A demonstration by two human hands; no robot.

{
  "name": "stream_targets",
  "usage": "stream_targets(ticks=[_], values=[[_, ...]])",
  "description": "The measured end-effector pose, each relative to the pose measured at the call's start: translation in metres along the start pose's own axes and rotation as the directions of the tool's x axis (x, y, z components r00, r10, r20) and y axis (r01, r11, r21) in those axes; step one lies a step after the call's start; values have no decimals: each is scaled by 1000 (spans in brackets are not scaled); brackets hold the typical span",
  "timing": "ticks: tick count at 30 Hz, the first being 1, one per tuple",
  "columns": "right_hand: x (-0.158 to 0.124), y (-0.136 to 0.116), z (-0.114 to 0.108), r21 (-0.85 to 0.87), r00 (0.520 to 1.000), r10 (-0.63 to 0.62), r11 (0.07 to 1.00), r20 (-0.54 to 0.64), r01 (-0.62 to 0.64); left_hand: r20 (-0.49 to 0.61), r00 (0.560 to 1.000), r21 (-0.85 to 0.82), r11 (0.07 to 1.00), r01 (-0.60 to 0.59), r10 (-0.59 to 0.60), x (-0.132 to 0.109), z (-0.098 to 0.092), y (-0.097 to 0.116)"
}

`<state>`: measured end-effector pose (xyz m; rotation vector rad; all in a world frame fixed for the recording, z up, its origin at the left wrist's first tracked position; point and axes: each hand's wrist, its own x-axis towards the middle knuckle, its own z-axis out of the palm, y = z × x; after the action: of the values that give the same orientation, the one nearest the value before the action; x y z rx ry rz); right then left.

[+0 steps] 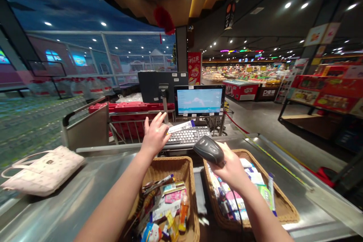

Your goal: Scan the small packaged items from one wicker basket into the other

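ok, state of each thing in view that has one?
Front monitor: lit
Rear monitor: screen faces away
Scanner: held in right hand
Slim packet: held in left hand
Keyboard: partly hidden
Left basket: holding mixed packets
Right basket: holding mixed packets
Handbag: lying on counter

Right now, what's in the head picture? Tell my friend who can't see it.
A person's right hand holds a black scanner; the left hand is at one end of a slim white packet over a keyboard. Below are two wicker baskets of small packages, with a lit screen ahead.

Scanner [208,149] in right grip [231,168], packet [181,127] in left grip [155,133]
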<state>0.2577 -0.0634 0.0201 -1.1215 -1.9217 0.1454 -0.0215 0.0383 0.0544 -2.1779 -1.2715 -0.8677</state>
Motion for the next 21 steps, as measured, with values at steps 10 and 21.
stream_targets(ticks=[10,21], values=[[-7,3,17,11,997,20,1000,68,-21,110,987,-24,992,123,-120,-43,13,-12],[-14,-2,36,60,986,37,997,162,-48,360,917,-54,977,208,-175,-115,38,-12]])
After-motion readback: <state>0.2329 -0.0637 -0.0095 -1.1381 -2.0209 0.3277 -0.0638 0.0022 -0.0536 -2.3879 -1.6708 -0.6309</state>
